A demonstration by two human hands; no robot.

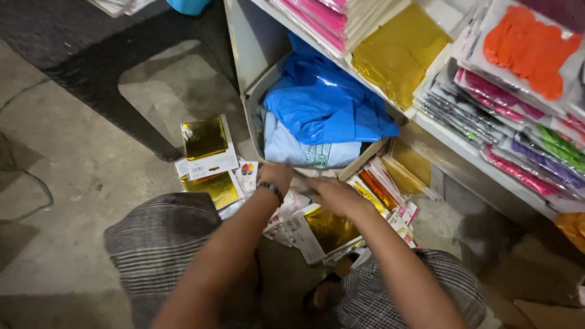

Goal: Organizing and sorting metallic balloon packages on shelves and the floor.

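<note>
I sorted packets on the floor — left hand [275, 176] and right hand [332, 194] gripping one blurred packet [303, 186] above gold foil packs [329, 228] — finger detail unclear.

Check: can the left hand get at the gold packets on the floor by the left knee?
Probably yes. The left hand is just right of the gold packets, which lie uncovered on the bare floor with nothing between them.

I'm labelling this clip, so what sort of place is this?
Probably a party-supply shop or stockroom: shelves stacked with bagged coloured packets, gold foil packs on the concrete floor.
</note>
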